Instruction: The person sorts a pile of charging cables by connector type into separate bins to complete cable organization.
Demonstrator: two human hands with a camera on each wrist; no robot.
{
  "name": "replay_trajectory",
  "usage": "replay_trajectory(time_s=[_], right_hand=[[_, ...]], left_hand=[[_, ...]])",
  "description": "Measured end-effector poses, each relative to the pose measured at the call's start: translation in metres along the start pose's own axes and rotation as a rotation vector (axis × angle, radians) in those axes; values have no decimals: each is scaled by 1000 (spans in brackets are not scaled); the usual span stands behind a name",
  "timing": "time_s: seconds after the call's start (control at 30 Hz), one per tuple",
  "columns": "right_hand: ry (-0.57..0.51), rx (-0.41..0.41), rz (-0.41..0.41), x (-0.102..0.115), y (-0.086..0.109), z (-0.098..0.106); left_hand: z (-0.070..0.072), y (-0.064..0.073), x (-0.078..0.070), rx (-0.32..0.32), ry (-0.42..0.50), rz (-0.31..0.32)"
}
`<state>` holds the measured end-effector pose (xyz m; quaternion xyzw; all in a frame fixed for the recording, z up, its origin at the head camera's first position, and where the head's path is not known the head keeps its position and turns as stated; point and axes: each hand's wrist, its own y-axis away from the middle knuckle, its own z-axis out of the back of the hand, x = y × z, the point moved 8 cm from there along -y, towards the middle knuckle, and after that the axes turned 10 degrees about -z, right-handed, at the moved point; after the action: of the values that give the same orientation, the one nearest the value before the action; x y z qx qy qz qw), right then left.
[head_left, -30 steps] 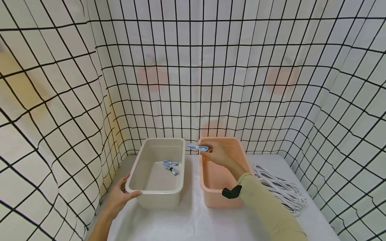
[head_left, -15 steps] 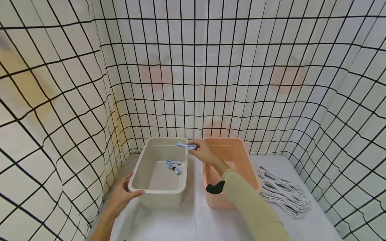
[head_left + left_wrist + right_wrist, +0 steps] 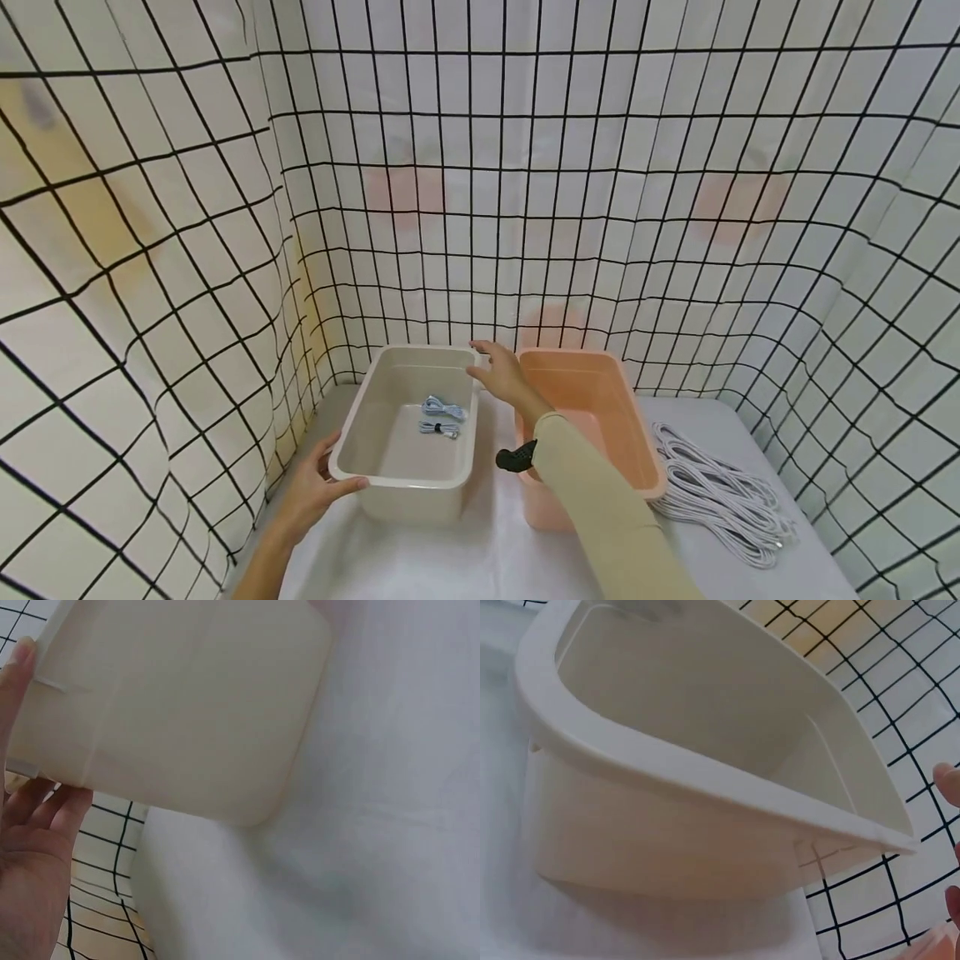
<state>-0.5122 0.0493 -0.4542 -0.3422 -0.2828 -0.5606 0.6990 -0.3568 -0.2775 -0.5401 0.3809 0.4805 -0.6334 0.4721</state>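
Observation:
In the head view my left hand (image 3: 309, 493) grips the near-left corner of a beige plastic bin (image 3: 402, 483), thumb over the rim. The left wrist view has its fingers (image 3: 71, 814) against the outer wall, beneath the rim. Inside the bin lie two tied bundles of light-blue cable: the upper cable bundle (image 3: 442, 407) and, just in front, a cable bundle with a black tie (image 3: 438, 429). My right hand (image 3: 501, 377) is over the bin's far right rim, fingers parted and holding nothing. Its fingertips (image 3: 949, 784) show at the edge of the right wrist view.
An orange bin (image 3: 654, 492) stands to the right, partly under my right forearm. Beyond it, a large heap of looped white cable (image 3: 723, 496) lies on the white-covered table (image 3: 420, 562). Black netting (image 3: 495, 218) encloses the back and both sides.
My right hand has moved left from the orange bin to the beige one and let go of the light-blue cable bundle, which now lies inside. The left hand keeps its grip.

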Motion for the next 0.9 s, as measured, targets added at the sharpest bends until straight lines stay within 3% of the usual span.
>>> replay_trajectory(time_s=[0.27, 0.5, 0.9], right_hand=[[1, 49, 7, 2, 10, 9], [-10, 50, 32, 7, 18, 23], [16, 71, 29, 3, 30, 36]], left_hand=[[5, 4, 1, -5, -31, 18], [1, 3, 1, 20, -15, -3], [-2, 1, -3, 34, -16, 19]])
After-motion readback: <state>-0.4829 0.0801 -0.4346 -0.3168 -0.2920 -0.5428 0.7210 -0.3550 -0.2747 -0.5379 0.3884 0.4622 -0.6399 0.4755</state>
